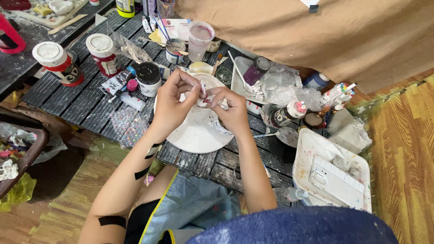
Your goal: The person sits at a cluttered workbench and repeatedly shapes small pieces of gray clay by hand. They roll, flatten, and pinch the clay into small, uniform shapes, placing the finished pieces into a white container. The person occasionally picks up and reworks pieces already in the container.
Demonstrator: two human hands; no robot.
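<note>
Blue speckled cloth (294,226) on my lap sits closest, and my two forearms run up from it to the middle of the dark slatted table (81,101). My left hand (171,103) and my right hand (231,108) meet over a round white plate (194,133). Both sets of fingers are pinched shut on one small white piece with red marks (204,96), held between the thumbs and fingertips just above the plate; what kind of piece it is I cannot tell. Just left of my left hand stands a black-lidded jar (148,77), with a small white bottle (133,102) lying beside it and a clear bag of tiny beads (129,126) nearer me. Farther left are two white-capped red jars (58,63). Beyond my fingers stands a clear plastic cup (200,39). Right of my right hand lies a small bottle with a white cap (289,113), then crumpled plastic wrap (289,88), and near the table's corner a white tray (303,153) holding a white box.
</note>
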